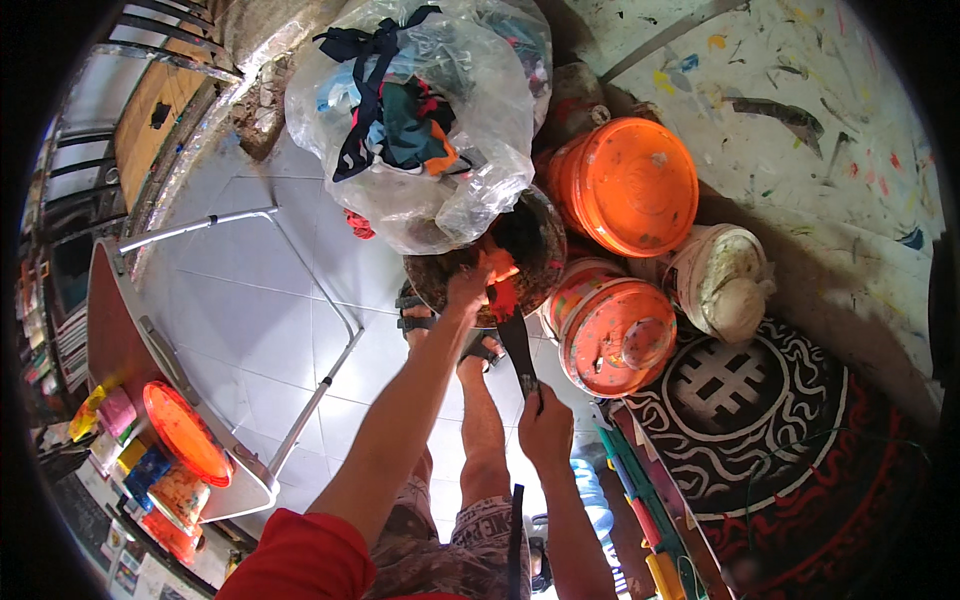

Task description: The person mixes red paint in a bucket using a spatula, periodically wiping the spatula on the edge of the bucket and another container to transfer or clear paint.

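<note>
My right hand (546,432) is closed round the end of a long dark spatula (517,348), whose far end is coated with red paint. My left hand (467,289) is closed on a crumpled orange-red rag (497,263), right beside the painted end of the spatula. Whether the rag is pressed against the blade I cannot tell. Both hands work over a round, stained bin (555,250) with a dark inside. A large clear plastic bag (490,120), stuffed with coloured cloth scraps (405,120), covers part of that bin.
To the right stand an orange-lidded bucket (640,185), a second paint-stained bucket (618,340) and a whitish bucket (722,285). A black round panel with white patterns (735,390) lies beyond them. At left, a tilted table (150,330) with metal legs holds an orange lid (187,432).
</note>
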Tool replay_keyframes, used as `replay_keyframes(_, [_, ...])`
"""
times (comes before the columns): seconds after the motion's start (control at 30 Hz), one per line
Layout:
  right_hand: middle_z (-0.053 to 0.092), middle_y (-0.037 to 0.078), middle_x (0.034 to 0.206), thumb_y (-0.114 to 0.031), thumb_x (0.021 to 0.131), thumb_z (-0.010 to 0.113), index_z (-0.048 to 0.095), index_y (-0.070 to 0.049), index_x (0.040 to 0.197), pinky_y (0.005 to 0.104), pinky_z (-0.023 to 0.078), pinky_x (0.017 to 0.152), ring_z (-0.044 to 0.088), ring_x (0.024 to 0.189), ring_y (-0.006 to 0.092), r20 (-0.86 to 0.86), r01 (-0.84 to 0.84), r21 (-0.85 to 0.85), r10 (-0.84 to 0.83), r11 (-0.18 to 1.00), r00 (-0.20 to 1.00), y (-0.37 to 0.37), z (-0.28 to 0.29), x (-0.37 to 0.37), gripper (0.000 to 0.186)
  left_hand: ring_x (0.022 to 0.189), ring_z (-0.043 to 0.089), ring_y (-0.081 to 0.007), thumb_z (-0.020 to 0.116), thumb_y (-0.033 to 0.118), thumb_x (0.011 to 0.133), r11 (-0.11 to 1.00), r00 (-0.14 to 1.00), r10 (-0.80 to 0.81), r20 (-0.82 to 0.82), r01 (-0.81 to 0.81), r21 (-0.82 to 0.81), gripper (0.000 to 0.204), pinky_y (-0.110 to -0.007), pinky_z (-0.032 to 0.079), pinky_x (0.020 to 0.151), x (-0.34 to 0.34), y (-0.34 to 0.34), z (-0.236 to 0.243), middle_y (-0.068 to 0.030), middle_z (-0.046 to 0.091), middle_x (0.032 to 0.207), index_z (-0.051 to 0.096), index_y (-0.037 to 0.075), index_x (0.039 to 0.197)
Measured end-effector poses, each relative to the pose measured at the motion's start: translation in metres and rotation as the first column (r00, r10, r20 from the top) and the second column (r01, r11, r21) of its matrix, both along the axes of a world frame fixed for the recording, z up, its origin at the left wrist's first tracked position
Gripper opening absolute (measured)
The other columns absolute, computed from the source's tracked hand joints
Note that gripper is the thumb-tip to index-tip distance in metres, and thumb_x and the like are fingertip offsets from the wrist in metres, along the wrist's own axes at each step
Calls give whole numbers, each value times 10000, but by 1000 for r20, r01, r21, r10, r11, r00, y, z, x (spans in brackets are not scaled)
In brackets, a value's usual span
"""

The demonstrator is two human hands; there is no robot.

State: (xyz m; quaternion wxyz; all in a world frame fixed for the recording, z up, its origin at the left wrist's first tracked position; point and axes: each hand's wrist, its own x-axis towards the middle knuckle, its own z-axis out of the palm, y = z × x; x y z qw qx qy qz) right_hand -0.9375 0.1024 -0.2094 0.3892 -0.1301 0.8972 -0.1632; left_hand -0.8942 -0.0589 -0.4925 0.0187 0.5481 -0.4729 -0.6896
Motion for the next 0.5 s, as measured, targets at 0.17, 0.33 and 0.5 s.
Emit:
replay_keyframes(0.17, [715, 265, 981, -196, 1004, 489, 642, -6, 1275, 526, 525, 832, 704, 924, 435, 22, 145, 60, -146, 988, 989, 24, 23, 6, 365, 780, 611, -141, 751, 481, 902, 962, 995, -91, -28, 95, 255, 370, -360, 477, 673, 24, -78, 10, 16, 680, 903, 766, 118, 969])
replay_keyframes(0.33, [682, 193, 795, -184, 1019, 462, 615, 10, 1330, 445, 527, 717, 692, 733, 326, 84, 197, 42, -200, 979, 976, 15, 55, 1, 397, 1143, 583, -153, 728, 482, 925, 969, 996, -92, -5, 91, 232, 468, -450, 511, 851, 28, -88, 40, -8, 633, 1299, 697, 157, 1260])
replay_keyframes(0.5, [689, 229, 951, -214, 1015, 473, 606, 50, 1324, 428, 522, 762, 689, 825, 332, 42, 225, -106, -222, 969, 974, 7, 79, 9, 428, 1312, 548, -248, 612, 490, 995, 986, 999, -17, -45, 24, 164, 595, -454, 469, 1027, 66, -62, 67, -75, 584, 1446, 547, 120, 1457])
